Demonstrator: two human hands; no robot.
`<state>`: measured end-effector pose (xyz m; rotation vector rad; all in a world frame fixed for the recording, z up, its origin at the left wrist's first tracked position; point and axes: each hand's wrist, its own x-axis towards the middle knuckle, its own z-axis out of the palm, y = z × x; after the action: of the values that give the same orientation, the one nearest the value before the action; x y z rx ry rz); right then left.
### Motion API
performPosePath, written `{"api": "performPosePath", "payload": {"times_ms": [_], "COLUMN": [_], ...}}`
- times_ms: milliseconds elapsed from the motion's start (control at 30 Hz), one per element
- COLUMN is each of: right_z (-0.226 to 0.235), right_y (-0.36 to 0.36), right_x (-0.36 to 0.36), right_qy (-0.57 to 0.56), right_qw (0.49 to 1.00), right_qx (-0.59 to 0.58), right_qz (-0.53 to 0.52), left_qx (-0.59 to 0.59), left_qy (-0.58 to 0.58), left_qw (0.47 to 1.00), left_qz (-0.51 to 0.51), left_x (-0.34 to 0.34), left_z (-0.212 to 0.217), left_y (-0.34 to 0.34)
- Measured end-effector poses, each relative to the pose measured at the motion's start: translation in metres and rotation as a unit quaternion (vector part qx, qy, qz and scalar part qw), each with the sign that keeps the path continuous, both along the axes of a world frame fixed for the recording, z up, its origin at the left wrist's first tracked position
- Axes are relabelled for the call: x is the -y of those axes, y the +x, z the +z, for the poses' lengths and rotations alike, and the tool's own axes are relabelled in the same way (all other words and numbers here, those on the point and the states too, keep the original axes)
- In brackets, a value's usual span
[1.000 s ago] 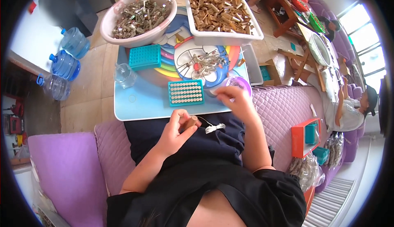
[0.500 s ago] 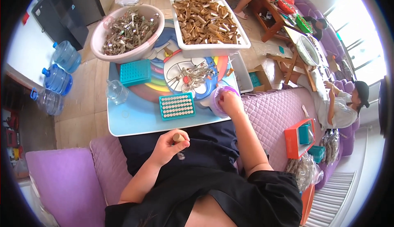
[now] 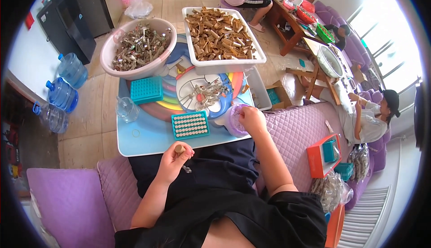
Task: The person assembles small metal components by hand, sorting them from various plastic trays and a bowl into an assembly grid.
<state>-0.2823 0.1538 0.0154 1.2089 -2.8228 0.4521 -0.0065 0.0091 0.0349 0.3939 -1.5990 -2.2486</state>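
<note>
My left hand (image 3: 174,159) is closed around a small tan tube (image 3: 179,149) held upright above my lap, at the near edge of the low blue table (image 3: 143,136). My right hand (image 3: 252,118) reaches into a small purple bowl (image 3: 234,121) at the table's right corner; what its fingers hold is hidden. Between the hands lies a teal rack (image 3: 190,124) filled with tubes. A round white plate (image 3: 204,96) with metal parts sits just behind it.
A pink basin (image 3: 137,48) of metal pieces and a white tub (image 3: 222,37) of tan tubes stand at the table's far side. An empty teal rack (image 3: 147,90) and a clear cup (image 3: 126,109) lie left. Water bottles (image 3: 63,91) stand on the floor. Other people sit at right.
My right hand moved from my lap area to the purple bowl. My left hand now holds the tan tube upright. The view shifted toward the table.
</note>
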Motion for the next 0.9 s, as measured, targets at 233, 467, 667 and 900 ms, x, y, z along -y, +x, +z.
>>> {"api": "performPosePath", "payload": {"times_ms": [233,467,667,900], "right_z": [0.023,0.034,0.026,0.035], "right_y": [0.009,0.005,0.001,0.018], "right_x": [-0.016,-0.022,-0.026,-0.018], "right_qy": [-0.125,-0.161,-0.183,-0.184], "right_qw": [0.981,0.965,0.955,0.968], "right_qx": [0.146,0.193,0.221,0.167], "right_qz": [-0.012,-0.072,-0.079,-0.030], "left_qx": [0.016,0.005,0.019,0.013], "left_qy": [0.029,0.037,0.068,0.071], "left_qw": [0.999,0.997,0.995,0.994], "left_qz": [-0.036,-0.060,-0.072,-0.084], "left_x": [0.006,0.001,-0.004,-0.005], "left_z": [-0.011,-0.003,-0.004,-0.008], "left_y": [-0.013,-0.024,-0.025,-0.026]}}
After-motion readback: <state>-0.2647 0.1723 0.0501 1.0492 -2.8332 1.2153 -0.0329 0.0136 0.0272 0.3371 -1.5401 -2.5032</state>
